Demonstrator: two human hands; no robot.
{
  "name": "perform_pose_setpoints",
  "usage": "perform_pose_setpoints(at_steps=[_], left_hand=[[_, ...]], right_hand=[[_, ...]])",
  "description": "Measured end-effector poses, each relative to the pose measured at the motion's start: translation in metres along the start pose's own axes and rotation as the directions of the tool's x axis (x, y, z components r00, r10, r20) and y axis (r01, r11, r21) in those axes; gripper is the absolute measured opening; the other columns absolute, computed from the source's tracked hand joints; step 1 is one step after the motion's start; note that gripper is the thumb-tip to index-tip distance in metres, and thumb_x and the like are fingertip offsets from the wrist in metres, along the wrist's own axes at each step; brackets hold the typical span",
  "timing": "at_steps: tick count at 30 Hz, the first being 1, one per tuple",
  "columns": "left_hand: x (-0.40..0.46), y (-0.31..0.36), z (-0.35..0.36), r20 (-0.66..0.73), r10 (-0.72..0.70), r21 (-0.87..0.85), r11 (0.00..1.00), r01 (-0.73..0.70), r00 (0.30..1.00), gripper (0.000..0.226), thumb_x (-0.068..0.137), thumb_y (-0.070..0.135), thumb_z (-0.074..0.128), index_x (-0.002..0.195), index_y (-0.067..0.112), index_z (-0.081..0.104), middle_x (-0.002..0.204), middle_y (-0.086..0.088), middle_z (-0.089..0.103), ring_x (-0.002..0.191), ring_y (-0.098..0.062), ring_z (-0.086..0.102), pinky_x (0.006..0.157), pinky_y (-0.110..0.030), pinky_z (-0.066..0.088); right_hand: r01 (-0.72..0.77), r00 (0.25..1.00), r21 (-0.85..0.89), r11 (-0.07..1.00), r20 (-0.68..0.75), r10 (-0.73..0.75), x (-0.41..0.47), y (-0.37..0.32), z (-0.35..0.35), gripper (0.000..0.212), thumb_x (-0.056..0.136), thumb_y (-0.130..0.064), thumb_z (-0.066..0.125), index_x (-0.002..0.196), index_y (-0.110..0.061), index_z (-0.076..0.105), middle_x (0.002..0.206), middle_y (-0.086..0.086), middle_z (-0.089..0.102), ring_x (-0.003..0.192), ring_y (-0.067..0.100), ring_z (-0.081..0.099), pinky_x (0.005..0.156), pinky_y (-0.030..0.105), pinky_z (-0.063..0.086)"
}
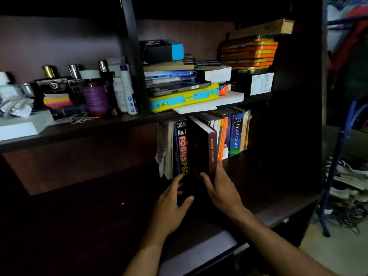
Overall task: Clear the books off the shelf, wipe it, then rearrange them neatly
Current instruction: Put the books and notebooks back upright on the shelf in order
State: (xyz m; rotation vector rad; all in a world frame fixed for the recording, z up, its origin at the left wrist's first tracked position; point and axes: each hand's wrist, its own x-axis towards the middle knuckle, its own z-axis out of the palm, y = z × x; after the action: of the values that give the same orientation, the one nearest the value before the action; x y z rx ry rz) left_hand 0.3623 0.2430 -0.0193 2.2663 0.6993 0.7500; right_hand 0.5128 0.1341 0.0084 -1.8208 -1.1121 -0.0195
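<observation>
Right, both hands are in at the row of books (203, 142) standing on the lower shelf (268, 176), tucked under the upper shelf board (79, 128). The left hand (171, 206) has fingers spread, fingertips at the foot of the Focus PSC book (181, 146), thumb reaching out toward the dark book (197, 148) beside it. The right hand (221, 190) lies against the bottom of the maroon Business Organiser (212, 150), fingers fairly straight, index on the front, the rest round the far side; whether it truly pinches the cover, hard to say in this gloom.

My read: they're about to draw out the dark pair from the middle of the row. Risky spot! Pull those and the Focus PSC book and the loose white papers (164, 148) at the left end lose their support and could flop over or slide off the front edge. On the other side, the orange-spined books (222, 140) and the Oxford English Dictionary (237, 134) already lean, so they may topple into the gap. Overhead, white sheets (196, 109) jut past the upper shelf's edge under the yellow-and-blue case (183, 98); a book lifted too high could catch them.
</observation>
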Motion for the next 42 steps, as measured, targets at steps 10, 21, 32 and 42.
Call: perform_pose_setpoints(at_steps=[10, 21, 32, 42], left_hand=[[0.005, -0.004, -0.004, -0.152, -0.080, -0.100, 0.993, 0.065, 0.985, 0.067, 0.093, 0.031, 0.071, 0.147, 0.043, 0.035, 0.140, 0.009, 0.051, 0.118, -0.004, 0.054, 0.091, -0.023, 0.044], [0.008, -0.010, -0.002, -0.142, -0.123, -0.152, 0.983, 0.101, 0.982, 0.062, 0.092, 0.032, 0.072, 0.144, 0.042, 0.039, 0.133, 0.012, 0.054, 0.111, 0.003, 0.057, 0.082, -0.012, 0.042], [0.009, -0.015, 0.000, -0.118, -0.117, -0.116, 0.988, 0.104, 0.986, 0.057, 0.092, 0.035, 0.072, 0.140, 0.042, 0.042, 0.127, 0.012, 0.057, 0.110, -0.001, 0.059, 0.087, -0.021, 0.048], [0.011, -0.005, 0.000, -0.117, -0.112, -0.026, 0.994, 0.110, 0.987, 0.051, 0.089, 0.032, 0.074, 0.135, 0.031, 0.052, 0.120, 0.008, 0.060, 0.107, -0.007, 0.060, 0.095, -0.033, 0.053]], right_hand=[[-0.030, 0.990, -0.140, 0.990, 0.129, 0.048, 0.025, 0.003, 0.012, 0.076, 0.093, -0.030, 0.063, 0.150, -0.020, 0.015, 0.131, 0.003, 0.060, 0.113, 0.026, 0.064, 0.084, 0.036, 0.052], [0.181, 0.959, -0.003, 0.983, -0.221, -0.177, 0.035, 0.009, 0.030, 0.058, 0.090, -0.017, 0.073, 0.136, -0.025, 0.039, 0.129, -0.008, 0.043, 0.115, 0.011, 0.054, 0.085, 0.033, 0.058], [0.221, 0.973, -0.260, 0.940, 0.131, -0.193, 0.044, 0.018, 0.044, 0.094, 0.095, -0.031, 0.060, 0.162, -0.027, -0.007, 0.162, 0.006, 0.015, 0.139, 0.027, 0.039, 0.106, 0.042, 0.049], [0.197, 0.971, -0.319, 0.927, 0.197, -0.139, 0.043, 0.021, 0.043, 0.104, 0.091, -0.035, 0.064, 0.160, -0.031, -0.013, 0.168, 0.007, 0.007, 0.142, 0.032, 0.035, 0.113, 0.049, 0.040]])
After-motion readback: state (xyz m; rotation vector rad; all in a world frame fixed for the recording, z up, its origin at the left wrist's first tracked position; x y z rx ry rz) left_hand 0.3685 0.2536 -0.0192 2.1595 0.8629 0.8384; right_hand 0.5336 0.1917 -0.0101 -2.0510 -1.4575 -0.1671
